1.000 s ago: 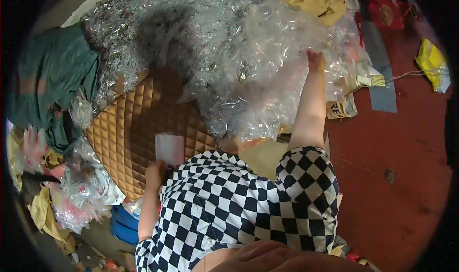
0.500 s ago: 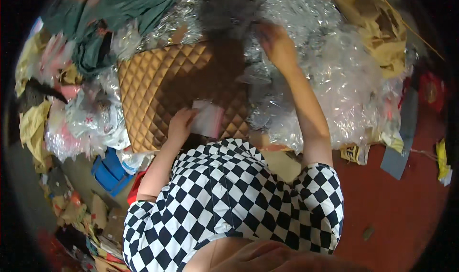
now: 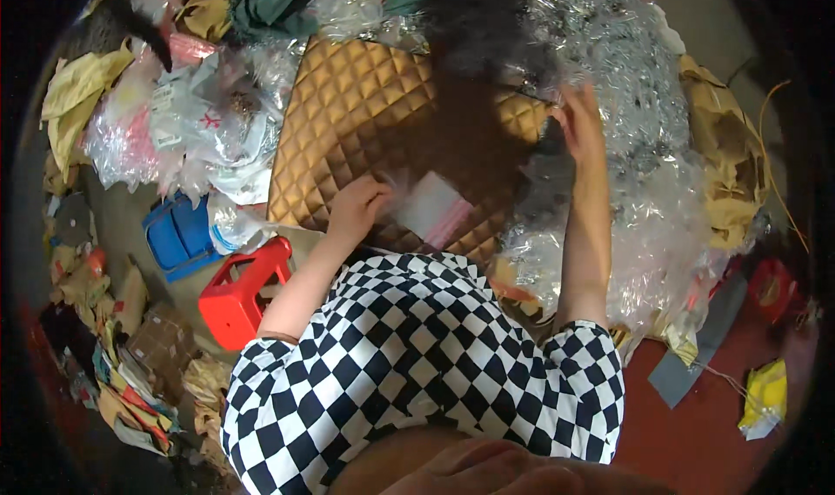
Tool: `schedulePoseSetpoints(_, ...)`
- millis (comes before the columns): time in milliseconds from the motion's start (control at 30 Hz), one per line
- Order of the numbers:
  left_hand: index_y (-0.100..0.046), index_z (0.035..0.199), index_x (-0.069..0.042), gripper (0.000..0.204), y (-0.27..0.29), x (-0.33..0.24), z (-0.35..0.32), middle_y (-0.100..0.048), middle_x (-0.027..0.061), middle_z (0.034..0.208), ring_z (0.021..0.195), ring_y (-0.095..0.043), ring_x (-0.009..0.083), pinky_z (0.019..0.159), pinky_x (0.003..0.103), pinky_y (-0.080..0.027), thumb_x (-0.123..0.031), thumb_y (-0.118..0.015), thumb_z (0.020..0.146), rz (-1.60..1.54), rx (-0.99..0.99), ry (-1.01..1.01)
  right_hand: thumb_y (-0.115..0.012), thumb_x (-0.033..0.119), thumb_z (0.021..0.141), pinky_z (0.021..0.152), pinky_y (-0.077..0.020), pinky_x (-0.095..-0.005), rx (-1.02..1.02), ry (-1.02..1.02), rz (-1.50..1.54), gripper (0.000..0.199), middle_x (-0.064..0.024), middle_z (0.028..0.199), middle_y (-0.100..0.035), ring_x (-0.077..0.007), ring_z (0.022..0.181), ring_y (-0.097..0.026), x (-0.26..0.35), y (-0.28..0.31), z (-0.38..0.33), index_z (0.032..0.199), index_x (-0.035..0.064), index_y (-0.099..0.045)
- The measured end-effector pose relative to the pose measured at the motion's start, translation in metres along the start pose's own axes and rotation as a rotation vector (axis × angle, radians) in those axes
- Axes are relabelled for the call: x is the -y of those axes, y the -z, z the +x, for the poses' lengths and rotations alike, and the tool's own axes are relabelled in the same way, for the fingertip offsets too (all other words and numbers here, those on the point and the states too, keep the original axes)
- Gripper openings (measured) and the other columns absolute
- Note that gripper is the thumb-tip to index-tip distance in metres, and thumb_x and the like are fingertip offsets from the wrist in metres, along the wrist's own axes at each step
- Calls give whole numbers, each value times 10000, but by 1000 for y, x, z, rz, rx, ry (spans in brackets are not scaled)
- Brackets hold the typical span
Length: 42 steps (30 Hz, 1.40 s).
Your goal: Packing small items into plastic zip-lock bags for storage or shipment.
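Left hand: the left hand [image 3: 355, 208] lay on the gold quilted cushion [image 3: 365, 121], fingers curled, grip pinching the near edge of a small clear packet [image 3: 432, 210] with a white and pink insert.
Packet position: flat on the cushion's lower right part, just right of the left hand and touching its fingertips; well below and left of the right hand.
Right hand: the right hand [image 3: 581, 128] was raised at the cushion's right edge, fingers bent into crumpled clear plastic film [image 3: 626, 86]; could not tell whether the grip was closed on the film or only pressed against it.
Cushion: tilted diamond-wise, partly in shadow, ringed by plastic wrap on top and right.
Left surroundings: clear bags [image 3: 187, 121] with printed contents heaped beside the cushion; blue tray [image 3: 178, 234] and red plastic stool [image 3: 239, 295] lower left, the stool just beside the left forearm.
Right surroundings: tan cloth [image 3: 726, 156] beyond the film; red floor [image 3: 696, 434] with a yellow scrap [image 3: 765, 399].
Clothing: checkered black-and-white shirt [image 3: 417, 364] filled the lower centre.
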<state>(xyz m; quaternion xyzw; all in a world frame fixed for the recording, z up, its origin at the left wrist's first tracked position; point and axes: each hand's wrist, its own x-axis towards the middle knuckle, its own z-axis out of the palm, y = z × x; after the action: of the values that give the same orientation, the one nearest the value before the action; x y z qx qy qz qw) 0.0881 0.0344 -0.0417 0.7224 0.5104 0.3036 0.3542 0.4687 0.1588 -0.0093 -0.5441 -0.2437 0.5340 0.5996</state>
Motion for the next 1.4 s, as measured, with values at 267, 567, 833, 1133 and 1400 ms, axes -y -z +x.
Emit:
schedulePoseSetpoints(267, -632, 811, -53, 186, 32, -12, 8, -596, 96, 794, 761, -614, 269, 663, 349, -489, -173, -763, 756, -99, 25, 307, -720, 288, 824, 811, -504, -318, 509, 456, -827, 474, -81, 1048, -666, -184, 902, -629, -113, -117, 126, 1222, 85, -560)
schedulePoseSetpoints(567, -652, 878, -69, 104, 80, 35, 0, -528, 121, 867, 946, -527, 341, 930, 481, -399, -57, -666, 776, 314, -202, -15, -733, 280, 781, 725, -514, -369, 224, 431, -503, 371, -65, 919, -638, -204, 813, -615, -214, -157, 236, 1075, 82, -625)
schedulePoseSetpoints(833, -542, 1307, -153, 478, 83, 42, 7, -620, 150, 842, 871, -611, 354, 855, 505, -453, -106, -613, 836, 228, 157, 327, -589, 214, 899, 837, -500, -353, 255, 289, -181, 347, -103, 1093, -632, -203, 1032, -586, -160, -155, 91, 1207, 60, -556)
schedulePoseSetpoints(1133, -674, 1018, -103, 188, 69, 77, 28, -633, 151, 848, 823, -607, 364, 714, 466, -483, -106, -614, 840, 99, 48, -4, -599, 226, 894, 951, -466, -373, 600, -141, -281, 521, -97, 1167, -634, -200, 1126, -578, -124, -197, 31, 1344, -2, -468)
schedulePoseSetpoints(1400, -649, 956, -54, 121, 74, 46, 26, -585, 130, 870, 876, -588, 345, 744, 437, -477, -91, -612, 847, 103, -37, -8, -661, 289, 821, 840, -524, -390, 487, 579, -1298, 436, -194, 1075, -652, -305, 946, -662, -164, -299, 107, 1251, 247, -607)
